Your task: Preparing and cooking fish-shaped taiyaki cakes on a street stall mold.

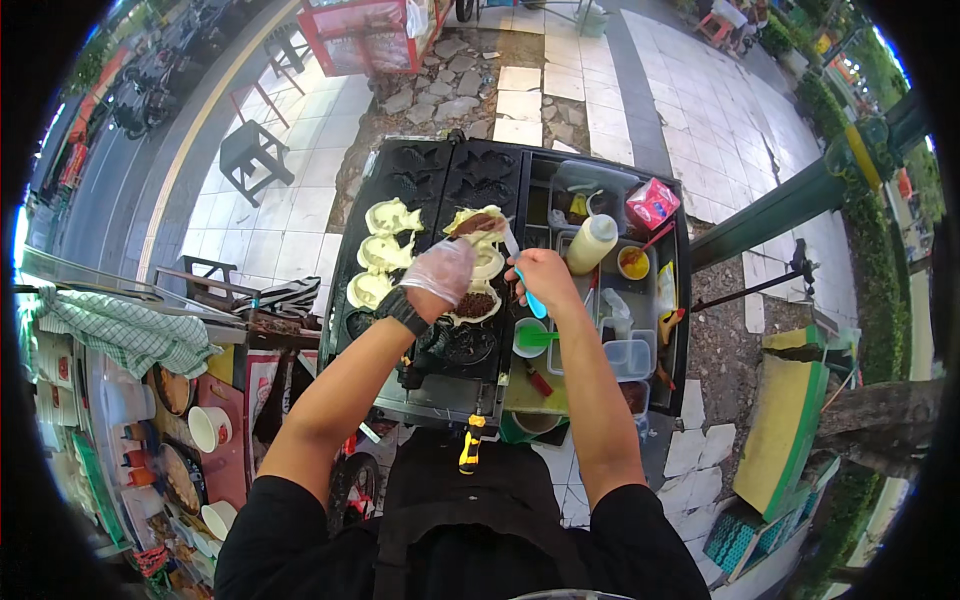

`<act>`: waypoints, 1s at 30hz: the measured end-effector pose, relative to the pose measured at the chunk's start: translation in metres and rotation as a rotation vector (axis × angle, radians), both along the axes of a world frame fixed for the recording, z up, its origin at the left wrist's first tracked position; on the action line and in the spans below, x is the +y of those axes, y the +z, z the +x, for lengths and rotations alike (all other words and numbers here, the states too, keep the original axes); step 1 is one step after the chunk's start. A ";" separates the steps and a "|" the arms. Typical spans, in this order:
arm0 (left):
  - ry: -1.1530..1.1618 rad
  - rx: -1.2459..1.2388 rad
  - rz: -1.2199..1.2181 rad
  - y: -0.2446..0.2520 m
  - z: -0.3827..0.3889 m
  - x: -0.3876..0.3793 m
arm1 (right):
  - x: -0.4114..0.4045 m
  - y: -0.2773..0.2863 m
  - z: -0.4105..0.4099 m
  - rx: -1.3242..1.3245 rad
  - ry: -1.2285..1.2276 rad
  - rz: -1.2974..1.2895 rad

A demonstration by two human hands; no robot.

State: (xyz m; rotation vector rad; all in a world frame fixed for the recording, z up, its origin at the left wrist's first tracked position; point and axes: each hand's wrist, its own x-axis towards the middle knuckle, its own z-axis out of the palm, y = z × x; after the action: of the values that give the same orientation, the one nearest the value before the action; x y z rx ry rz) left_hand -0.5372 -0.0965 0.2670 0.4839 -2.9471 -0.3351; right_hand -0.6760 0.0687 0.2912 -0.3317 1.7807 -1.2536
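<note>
A black cast-iron mould pan with fish-shaped hollows [409,165] lies before me. Pale batter shells [384,253] line several hollows in its left half. In the right half, one batter shell holds dark brown filling [474,305]. My left hand [442,274], in a clear plastic glove, is over the right half, beside a brown piece [478,225] on the farthest shell; its fingertips are blurred, and I cannot tell whether they grip it. My right hand [541,277] grips a spreader with a blue handle [531,294], its pale blade pointing towards that shell.
Right of the pan, a black-framed tray holds a squeeze bottle [592,244], a cup of yellow-orange contents [634,262], a cup with a green utensil [531,337] and plastic containers [628,358]. A yellow-black handle [472,444] juts from the pan's near edge.
</note>
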 end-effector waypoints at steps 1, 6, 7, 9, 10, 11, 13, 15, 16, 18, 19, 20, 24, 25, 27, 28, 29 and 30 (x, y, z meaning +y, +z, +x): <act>-0.056 0.075 -0.007 0.001 -0.005 0.006 | 0.002 -0.003 -0.001 -0.004 0.001 0.000; 0.005 -0.049 0.091 -0.017 -0.020 0.004 | 0.007 -0.013 -0.007 -0.191 -0.094 -0.175; 0.001 -0.048 0.092 -0.022 -0.023 0.002 | 0.010 -0.014 -0.007 -0.221 -0.111 -0.224; 0.062 -0.014 0.116 -0.029 -0.025 -0.005 | 0.014 -0.009 -0.008 -0.209 -0.109 -0.260; 0.094 -0.049 0.136 -0.030 -0.024 -0.010 | 0.015 -0.005 -0.008 -0.199 -0.103 -0.298; 0.095 -0.050 0.136 -0.032 -0.024 -0.012 | 0.015 0.001 -0.009 -0.200 -0.102 -0.297; 0.012 0.050 0.103 -0.033 -0.023 -0.013 | 0.016 0.009 -0.011 -0.005 -0.034 -0.103; 0.000 0.066 0.083 -0.030 -0.024 -0.011 | 0.020 0.011 -0.012 0.102 -0.022 -0.076; 0.022 0.024 0.048 -0.027 -0.025 -0.011 | 0.022 0.013 -0.012 0.186 0.018 -0.013; 0.044 -0.018 0.014 -0.015 -0.025 -0.011 | 0.021 0.017 -0.012 0.270 0.059 0.049; 0.045 -0.030 -0.013 -0.006 -0.023 -0.010 | 0.021 0.018 -0.009 0.319 0.111 0.119; 0.046 -0.041 -0.041 0.003 -0.020 -0.009 | 0.022 0.017 -0.006 0.367 0.164 0.189; -0.014 -0.072 -0.119 0.031 -0.010 -0.010 | 0.028 -0.008 -0.003 0.768 0.079 0.010; -0.014 -0.076 -0.119 0.030 -0.009 -0.011 | 0.030 -0.004 -0.001 0.760 0.104 0.048; 0.025 -0.103 -0.201 0.028 -0.010 -0.014 | 0.041 -0.004 0.002 0.747 0.114 0.101; 0.065 -0.097 -0.163 0.030 -0.011 -0.013 | 0.050 -0.010 -0.001 0.728 0.117 0.099; -0.096 -0.028 -0.244 0.031 -0.005 -0.011 | 0.064 -0.017 -0.003 0.707 0.114 0.103; -0.123 0.023 -0.246 0.036 0.010 -0.009 | 0.078 0.006 0.000 0.548 0.091 0.041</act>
State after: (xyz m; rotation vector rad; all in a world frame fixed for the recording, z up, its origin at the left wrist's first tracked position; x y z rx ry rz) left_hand -0.5269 -0.1056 0.3034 0.2663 -2.9460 0.0112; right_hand -0.6757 0.1465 0.2973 -0.7818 2.2146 -1.1255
